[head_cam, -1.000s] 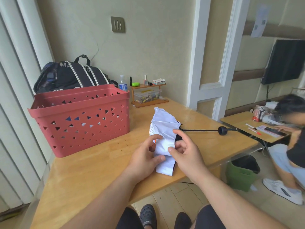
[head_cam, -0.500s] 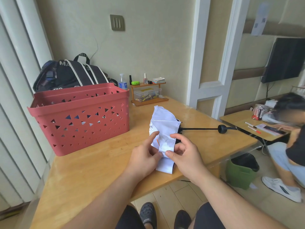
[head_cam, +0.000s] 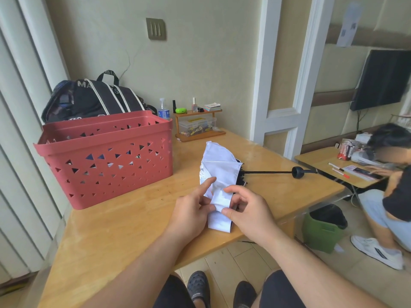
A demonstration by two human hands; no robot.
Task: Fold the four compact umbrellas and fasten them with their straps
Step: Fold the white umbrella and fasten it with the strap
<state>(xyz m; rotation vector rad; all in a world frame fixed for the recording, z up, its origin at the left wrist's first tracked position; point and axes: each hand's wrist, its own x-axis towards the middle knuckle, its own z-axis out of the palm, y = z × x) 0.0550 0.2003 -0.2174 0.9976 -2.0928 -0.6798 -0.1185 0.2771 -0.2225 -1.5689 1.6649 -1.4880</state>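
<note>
Midway through pleating one white umbrella (head_cam: 219, 174) lying on the tabletop (head_cam: 124, 221): left hand (head_cam: 191, 212) and right hand (head_cam: 246, 210) pinching its canopy folds; shaft extended, strap unfastened. Others possibly inside the red basket (head_cam: 106, 161), unclear.

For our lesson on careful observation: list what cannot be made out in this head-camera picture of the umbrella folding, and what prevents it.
- Basket contents: its wall hides them.
- Umbrella strap: not visible among the white folds held by the left hand and right hand.
- Bag lettering: partly cut off by its straps and the basket.
- Clear box contents: too small.
</note>
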